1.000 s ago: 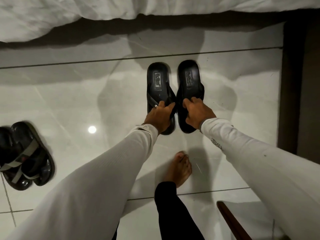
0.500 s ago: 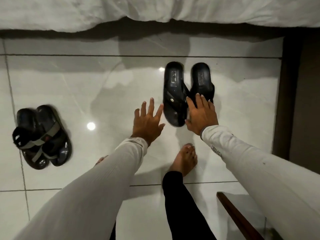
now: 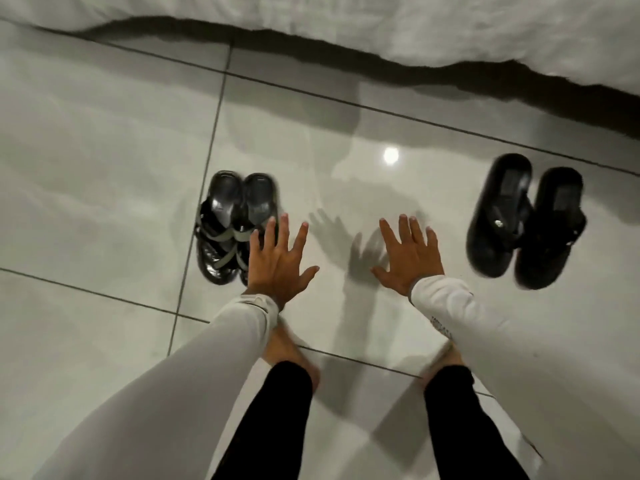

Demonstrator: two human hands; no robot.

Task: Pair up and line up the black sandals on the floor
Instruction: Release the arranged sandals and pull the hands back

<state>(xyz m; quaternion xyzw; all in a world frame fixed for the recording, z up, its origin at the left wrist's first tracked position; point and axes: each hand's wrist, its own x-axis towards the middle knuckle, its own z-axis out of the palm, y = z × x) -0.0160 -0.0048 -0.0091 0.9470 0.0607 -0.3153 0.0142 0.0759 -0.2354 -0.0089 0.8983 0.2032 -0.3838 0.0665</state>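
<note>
Two black flip-flop sandals (image 3: 523,220) lie side by side on the tiled floor at the right, heels toward the bed. A second pair of black sandals with grey straps (image 3: 230,220) lies side by side at the left centre. My left hand (image 3: 277,261) hovers open with spread fingers, over the near right edge of the strapped pair. My right hand (image 3: 410,258) is open too, fingers spread, over bare floor between the two pairs, a hand's width left of the flip-flops. Neither hand holds anything.
A white bed cover (image 3: 450,32) hangs along the top of the view, with a dark gap beneath it. My bare feet (image 3: 287,355) stand on the glossy grey tiles (image 3: 86,202) just behind my hands. A lamp's reflection (image 3: 390,155) shines on the floor.
Both hands let go of the flip-flops and opened. The view and my hands swung left, so the flip-flops now lie at the right and the strapped pair sits under my left hand.
</note>
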